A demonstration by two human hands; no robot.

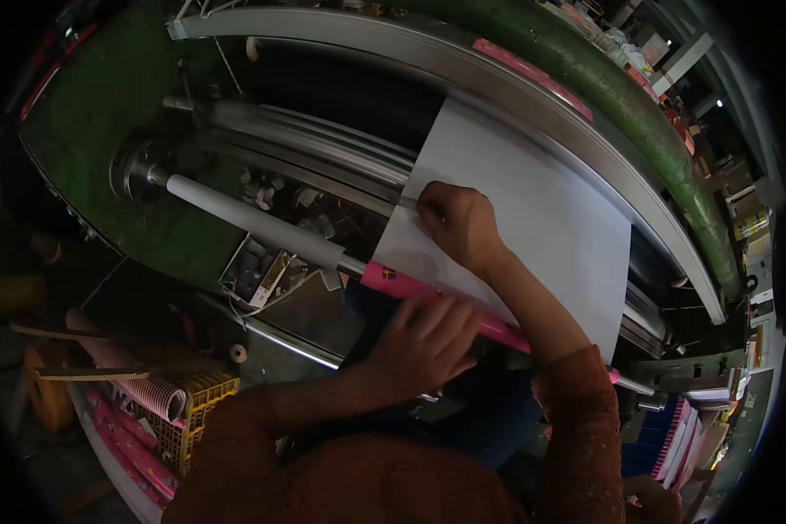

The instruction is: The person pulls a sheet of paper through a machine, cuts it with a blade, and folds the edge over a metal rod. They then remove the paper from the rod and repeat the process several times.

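A wide white sheet (533, 214) stretches across the machine and down to a bright pink roll (502, 332) on a metal shaft. My right hand (463, 225) is closed in a pinch over the sheet, near its left edge. Something thin and narrow pokes out of those fingers towards the left, too small to name. Lower down, my left hand (428, 336) lies palm down across the pink roll, its fingers stretched out and slightly parted. Left of the pink roll, a bare pale core tube (253, 220) sits on the same shaft.
Steel rollers (314, 140) and a long metal beam (393, 48) span the machine, with a green roller (585, 65) behind. A box of small parts (258, 271) sits below the core tube. A yellow crate (205, 410) and patterned pink rolls (131, 441) stand at lower left.
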